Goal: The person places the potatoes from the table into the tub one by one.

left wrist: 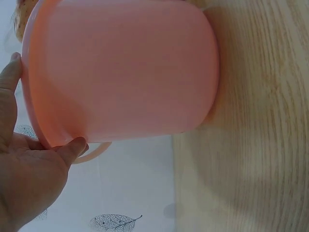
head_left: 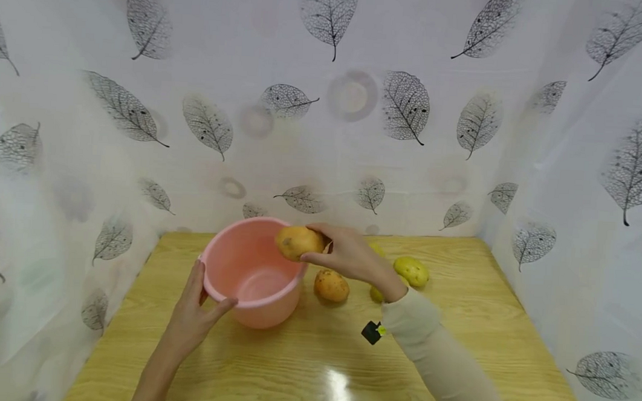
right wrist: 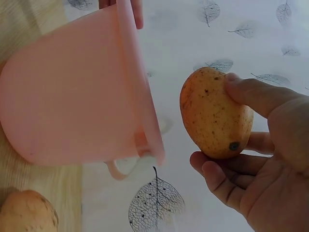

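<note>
A pink plastic bucket (head_left: 263, 315) with a side handle (right wrist: 120, 170) stands upright on the table. My left hand (head_left: 192, 321) grips its rim at the near left, thumb and fingers on either side of the edge in the left wrist view (left wrist: 34, 179). My right hand (head_left: 345, 250) holds an orange-yellow mango (head_left: 299, 243) between thumb and fingers, by the bucket's right rim. Brown specks and a dark scar mark this mango in the right wrist view (right wrist: 217, 113). Another orange-yellow mango (head_left: 331, 286) lies just right of the bucket.
Several yellow-green fruits (head_left: 412, 271) lie farther right, partly hidden behind the right forearm. A small black patch with a yellow mark (head_left: 372, 332) is on the wooden table (head_left: 268, 373). A leaf-printed white curtain (head_left: 351, 147) encloses the back and sides.
</note>
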The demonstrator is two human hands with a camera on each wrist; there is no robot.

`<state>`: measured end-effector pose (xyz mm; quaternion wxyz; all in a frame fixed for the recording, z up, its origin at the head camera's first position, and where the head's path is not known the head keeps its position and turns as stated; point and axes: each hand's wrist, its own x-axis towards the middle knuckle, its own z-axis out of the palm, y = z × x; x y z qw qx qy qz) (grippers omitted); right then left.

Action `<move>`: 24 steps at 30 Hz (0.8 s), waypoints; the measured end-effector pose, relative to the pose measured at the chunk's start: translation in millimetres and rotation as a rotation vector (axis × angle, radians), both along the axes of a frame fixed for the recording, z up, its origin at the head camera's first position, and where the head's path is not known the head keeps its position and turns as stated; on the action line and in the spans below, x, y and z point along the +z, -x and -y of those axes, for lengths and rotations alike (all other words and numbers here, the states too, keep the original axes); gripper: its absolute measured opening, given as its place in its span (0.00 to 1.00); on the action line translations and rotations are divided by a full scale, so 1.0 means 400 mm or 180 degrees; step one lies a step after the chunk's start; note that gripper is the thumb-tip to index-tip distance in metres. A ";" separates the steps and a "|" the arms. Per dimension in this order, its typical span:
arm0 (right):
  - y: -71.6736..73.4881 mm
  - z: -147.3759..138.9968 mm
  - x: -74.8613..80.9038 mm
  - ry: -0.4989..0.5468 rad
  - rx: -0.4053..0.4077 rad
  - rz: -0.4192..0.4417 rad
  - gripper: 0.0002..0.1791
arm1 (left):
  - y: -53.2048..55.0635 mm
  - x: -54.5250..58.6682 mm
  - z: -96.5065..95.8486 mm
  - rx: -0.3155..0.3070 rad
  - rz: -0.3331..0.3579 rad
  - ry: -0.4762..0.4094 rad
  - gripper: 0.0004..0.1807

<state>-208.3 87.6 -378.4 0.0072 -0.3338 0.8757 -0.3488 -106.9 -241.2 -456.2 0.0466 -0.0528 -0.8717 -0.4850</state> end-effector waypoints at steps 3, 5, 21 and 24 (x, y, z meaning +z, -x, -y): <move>0.009 0.025 -0.004 -0.0054 -0.0010 -0.0044 0.39 | 0.000 0.000 -0.001 0.0008 -0.0005 0.0008 0.61; 0.014 0.042 -0.006 -0.0059 -0.0018 -0.0070 0.39 | 0.000 0.000 -0.001 0.0016 0.0000 0.0024 0.61; 0.051 0.168 -0.046 -0.0083 0.0038 0.0058 0.35 | -0.001 -0.001 0.003 -0.0056 0.0012 -0.0054 0.61; 0.051 0.182 -0.051 -0.0102 0.0046 0.0042 0.35 | -0.002 0.002 0.001 -0.0056 0.0025 -0.0038 0.61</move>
